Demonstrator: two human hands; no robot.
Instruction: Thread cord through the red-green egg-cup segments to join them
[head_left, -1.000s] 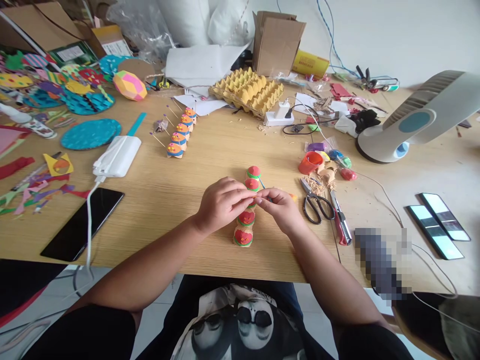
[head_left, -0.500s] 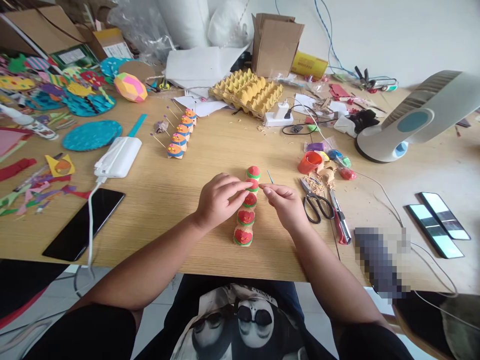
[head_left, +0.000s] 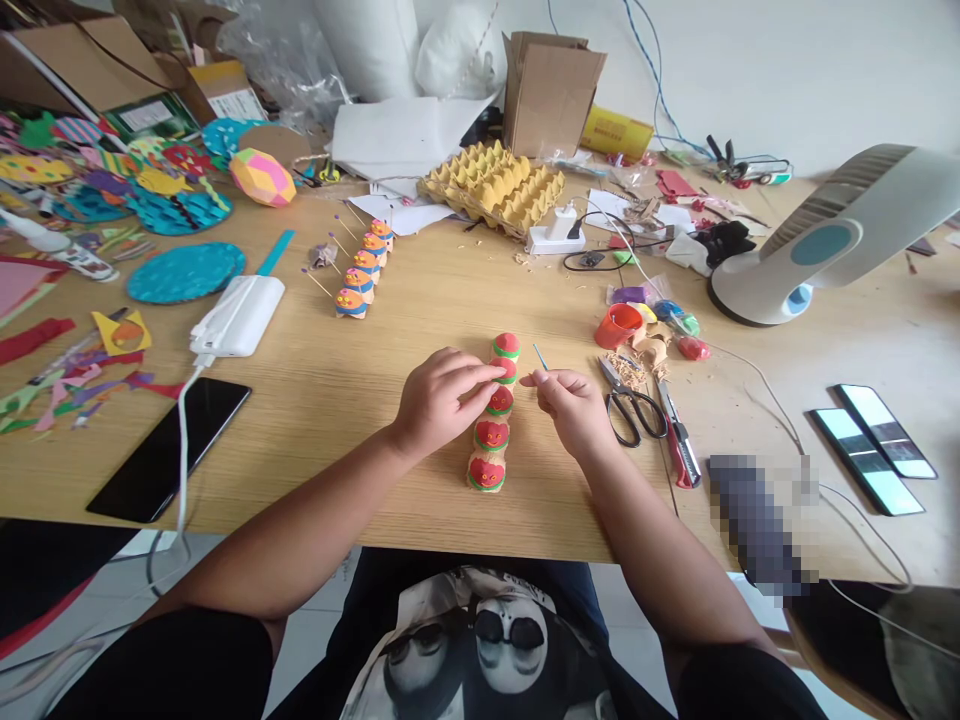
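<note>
A strip of egg-carton cups (head_left: pixel 493 435) lies lengthwise in front of me. Its cups carry red and green clay, and the nearer ones have small faces. My left hand (head_left: pixel 450 400) reaches in from the left, with index finger and thumb against the second cup from the far end. Just right of the strip, my right hand (head_left: pixel 570 408) pinches a thin blue stick (head_left: pixel 540 356) that points up and away. A tiny bit at its fingertips is too small to make out. Further back left stands a similar strip with blue and orange clay (head_left: pixel 360 275), with pins sticking out.
Scissors (head_left: pixel 636 412), a utility knife (head_left: pixel 681 445) and an orange cup (head_left: pixel 619 325) lie right of my right hand. A white fan (head_left: pixel 817 240) stands beyond. On the left are a phone (head_left: pixel 172 450) and a white power bank (head_left: pixel 238 315). Yellow egg trays (head_left: pixel 491 185) sit behind.
My right hand has tipped slightly and its fingertips have moved a little away from the strip. My left hand stays on the same cup.
</note>
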